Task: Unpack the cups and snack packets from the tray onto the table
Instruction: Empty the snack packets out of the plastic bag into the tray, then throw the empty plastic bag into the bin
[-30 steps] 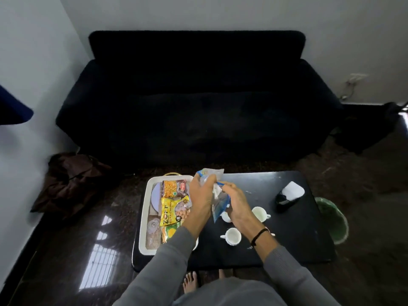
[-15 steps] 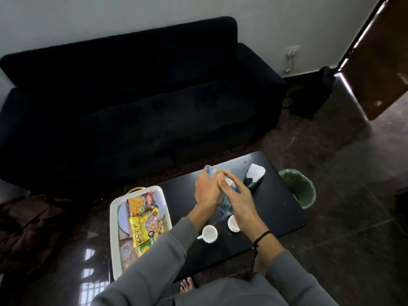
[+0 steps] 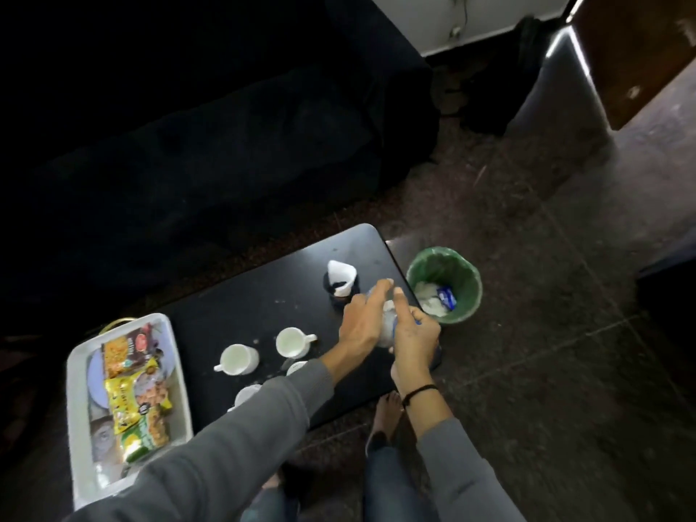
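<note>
My two hands hold a crumpled clear plastic wrapper (image 3: 386, 325) between them over the right end of the black table (image 3: 241, 303), close to the green bin. My left hand (image 3: 359, 322) lies over the wrapper with its fingers stretched toward the bin. My right hand (image 3: 414, 335) grips it from the right, index finger raised. Two white cups (image 3: 239, 359) (image 3: 293, 341) stand in plain view on the table, and two more (image 3: 297, 367) (image 3: 246, 394) peek out from behind my left sleeve. At the left end, the white tray (image 3: 77, 416) holds several snack packets (image 3: 130, 386).
A green waste bin (image 3: 467, 295) with white and blue rubbish stands on the floor just past the table's right end. A dark holder with a white napkin (image 3: 341, 282) sits near the table's far right corner. A black sofa (image 3: 211, 137) runs behind the table. My bare feet (image 3: 384, 416) are beneath.
Both hands carried the wrapper from over the tray side to the table's right end by the bin. The view swung right and down, so the bin's contents now show.
</note>
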A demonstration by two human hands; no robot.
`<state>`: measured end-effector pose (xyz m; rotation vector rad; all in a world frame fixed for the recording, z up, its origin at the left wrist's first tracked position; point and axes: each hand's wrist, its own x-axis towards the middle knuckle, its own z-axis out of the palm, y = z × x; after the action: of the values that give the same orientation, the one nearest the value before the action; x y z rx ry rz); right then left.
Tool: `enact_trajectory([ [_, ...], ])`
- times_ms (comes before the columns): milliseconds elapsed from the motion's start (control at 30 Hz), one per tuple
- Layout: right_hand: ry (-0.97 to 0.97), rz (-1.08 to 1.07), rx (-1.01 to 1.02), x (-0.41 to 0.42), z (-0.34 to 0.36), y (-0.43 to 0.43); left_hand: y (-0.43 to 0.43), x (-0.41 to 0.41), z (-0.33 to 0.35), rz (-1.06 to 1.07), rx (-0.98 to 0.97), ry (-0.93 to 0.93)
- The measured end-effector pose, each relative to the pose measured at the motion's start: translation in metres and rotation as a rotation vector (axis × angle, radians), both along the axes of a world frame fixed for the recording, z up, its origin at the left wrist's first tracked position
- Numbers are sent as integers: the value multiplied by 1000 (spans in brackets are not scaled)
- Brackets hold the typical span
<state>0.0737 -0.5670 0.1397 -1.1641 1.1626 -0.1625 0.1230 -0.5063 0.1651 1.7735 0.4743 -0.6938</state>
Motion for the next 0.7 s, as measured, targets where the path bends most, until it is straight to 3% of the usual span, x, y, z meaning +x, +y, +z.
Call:
enact_trajectory([
  [133,117,-113,-63,6,-54,-66,-52,-4,-50,-79,-86,52],
  [267,149,-160,39,23,-96,-128,-101,15,-93,-52,-184,243],
  [533,191,70,238,97,-170,-226,-166,80,-162,-38,-130,304],
  [700,274,91,270,118,-218,-256,-172,97,-199,-31,-117,359],
])
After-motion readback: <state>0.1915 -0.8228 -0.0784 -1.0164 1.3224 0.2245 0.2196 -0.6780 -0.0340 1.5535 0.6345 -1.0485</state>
